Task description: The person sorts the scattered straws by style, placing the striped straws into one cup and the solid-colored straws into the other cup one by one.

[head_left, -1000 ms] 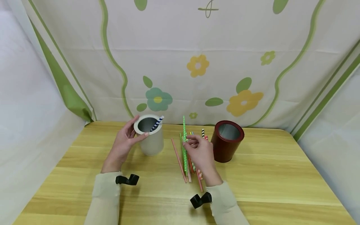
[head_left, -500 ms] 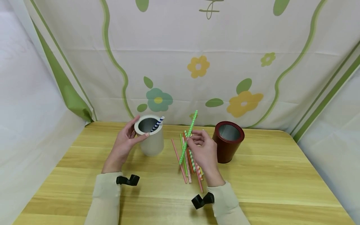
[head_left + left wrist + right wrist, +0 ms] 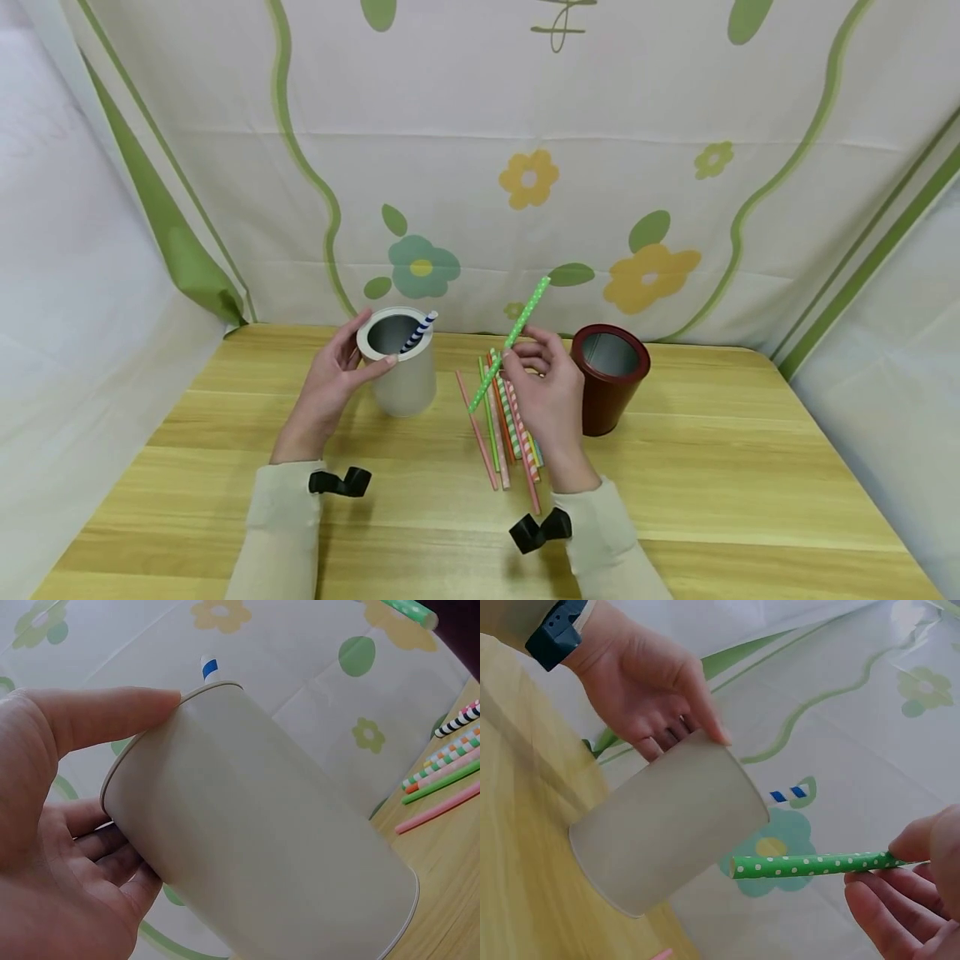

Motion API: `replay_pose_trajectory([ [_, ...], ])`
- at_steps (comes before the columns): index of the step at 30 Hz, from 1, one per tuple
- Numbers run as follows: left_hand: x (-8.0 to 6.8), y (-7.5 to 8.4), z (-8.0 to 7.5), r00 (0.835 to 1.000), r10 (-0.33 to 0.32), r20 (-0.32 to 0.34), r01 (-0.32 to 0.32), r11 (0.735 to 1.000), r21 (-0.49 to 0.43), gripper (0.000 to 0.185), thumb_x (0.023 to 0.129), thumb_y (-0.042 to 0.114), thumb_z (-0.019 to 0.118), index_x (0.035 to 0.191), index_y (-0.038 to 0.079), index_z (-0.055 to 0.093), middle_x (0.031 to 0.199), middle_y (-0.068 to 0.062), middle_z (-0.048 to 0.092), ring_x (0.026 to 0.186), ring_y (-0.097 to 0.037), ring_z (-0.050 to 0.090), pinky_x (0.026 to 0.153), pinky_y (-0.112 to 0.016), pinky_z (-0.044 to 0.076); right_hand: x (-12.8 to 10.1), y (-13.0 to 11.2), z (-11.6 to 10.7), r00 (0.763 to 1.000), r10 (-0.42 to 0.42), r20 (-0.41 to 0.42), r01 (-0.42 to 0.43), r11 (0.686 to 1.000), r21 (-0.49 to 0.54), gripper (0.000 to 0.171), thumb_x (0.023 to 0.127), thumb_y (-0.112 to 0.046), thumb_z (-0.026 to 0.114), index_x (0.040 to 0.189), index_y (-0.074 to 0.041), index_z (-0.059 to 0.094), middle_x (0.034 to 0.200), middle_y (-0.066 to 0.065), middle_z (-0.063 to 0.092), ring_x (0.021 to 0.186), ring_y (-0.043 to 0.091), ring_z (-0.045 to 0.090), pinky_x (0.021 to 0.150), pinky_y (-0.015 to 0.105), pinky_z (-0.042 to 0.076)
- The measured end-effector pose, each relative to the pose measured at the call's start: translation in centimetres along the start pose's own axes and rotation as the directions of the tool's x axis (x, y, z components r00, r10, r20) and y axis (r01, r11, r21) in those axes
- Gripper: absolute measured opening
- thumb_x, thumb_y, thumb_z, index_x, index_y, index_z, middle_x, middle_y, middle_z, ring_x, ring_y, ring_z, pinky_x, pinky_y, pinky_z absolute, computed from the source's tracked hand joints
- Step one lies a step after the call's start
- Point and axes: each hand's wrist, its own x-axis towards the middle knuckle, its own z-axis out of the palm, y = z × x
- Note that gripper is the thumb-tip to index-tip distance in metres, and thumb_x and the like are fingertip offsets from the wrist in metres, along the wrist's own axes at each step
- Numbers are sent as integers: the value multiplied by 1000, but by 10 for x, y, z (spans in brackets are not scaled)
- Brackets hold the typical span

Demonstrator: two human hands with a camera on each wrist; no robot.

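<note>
The right hand [image 3: 551,396] pinches a green polka-dot paper straw [image 3: 510,343] between thumb and fingertips, the other fingers loosely curled beneath it; the straw is off the table and tilted, its upper end rising to the right before the curtain and its lower end pointing down-left toward the white cup [image 3: 397,360]. In the right wrist view the straw's open end [image 3: 733,867] hangs just beside the cup's rim without touching it. The left hand [image 3: 326,387] holds the white cup near its rim, thumb on the near side and fingers wrapped round the far side, with the cup standing on the wooden table [image 3: 735,467]. A blue-and-white striped straw [image 3: 418,330] leans inside that cup, its tip poking above the rim. Under the right hand a loose bunch of paper straws [image 3: 506,429] lies on the table, pink, orange, green and striped ones roughly side by side. A dark red cup [image 3: 609,379] stands upright just to the right of the right hand. A flower-printed curtain [image 3: 525,175] hangs behind the table.
</note>
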Motion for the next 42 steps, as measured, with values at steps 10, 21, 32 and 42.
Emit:
replay_pose_trajectory([
  [10,2,-3,-1,1000,4,1,-4,1000,-5,92,97,6,77,172,9,24,182,-3,19,170,-19,13,139,-41,11,13,-26,12,997,-78,-9,79,995,66,32,100,-4,73,131,-1,66,109,19,75,87,8,74,79,26,67],
  [21,2,0,-3,999,-41,-11,40,999,-35,93,96,4,79,172,13,26,181,-3,21,169,-20,17,139,-39,15,23,-32,33,996,-82,-31,85,984,155,28,98,-2,73,125,1,64,109,17,73,91,12,74,84,30,68],
  [32,0,4,-3,997,-71,-18,69,993,-93,91,95,0,78,171,13,29,181,-5,22,168,-22,21,139,-41,16,31,-37,55,999,-35,-24,40,963,267,29,99,0,71,125,0,58,112,15,69,94,15,73,88,31,67],
  [42,3,1,-3,996,-84,-20,82,992,-98,91,95,3,80,171,17,32,181,-3,22,169,-22,18,139,-42,16,32,-29,72,1000,15,19,-19,981,192,25,100,-1,69,120,-3,55,108,13,68,97,23,74,91,40,67],
])
